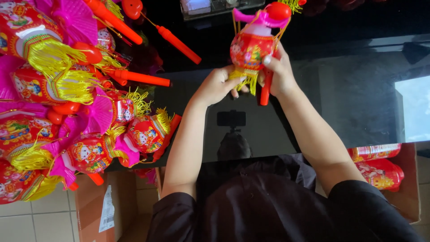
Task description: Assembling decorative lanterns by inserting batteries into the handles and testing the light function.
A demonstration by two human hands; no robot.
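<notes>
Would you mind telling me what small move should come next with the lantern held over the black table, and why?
Probably set the red lantern on the pile of finished lanterns at the left. Its yellow fringe hangs full under the left hand, the right hand grips the red stick, and it looks as complete as those already piled there.

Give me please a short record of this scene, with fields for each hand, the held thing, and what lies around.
left hand: pinches the yellow fringe under the lantern
right hand: grips the red lantern and a red stick
surface: glossy black table
left of table: pile of finished lanterns
floor: cardboard box with more lanterns
</notes>
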